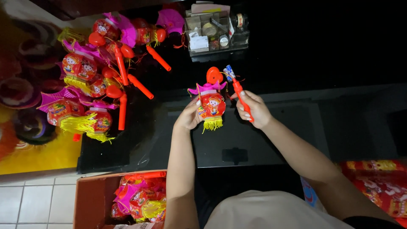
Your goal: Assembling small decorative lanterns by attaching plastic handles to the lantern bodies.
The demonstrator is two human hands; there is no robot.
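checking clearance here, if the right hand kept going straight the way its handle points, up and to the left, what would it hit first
Probably the clear organiser tray at the table's far edge. The right hand holds an orange handle tilted that way; depth is hard to judge.

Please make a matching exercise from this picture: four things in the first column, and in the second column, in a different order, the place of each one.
Things:
1. toy lantern
2. orange stick
3. cardboard box
4. clear organizer

Places:
A. far edge of the black table, top centre
B. in the right hand
C. on the floor, bottom left, filled with lanterns
D. gripped by the left hand

Pairs: 1-D, 2-B, 3-C, 4-A
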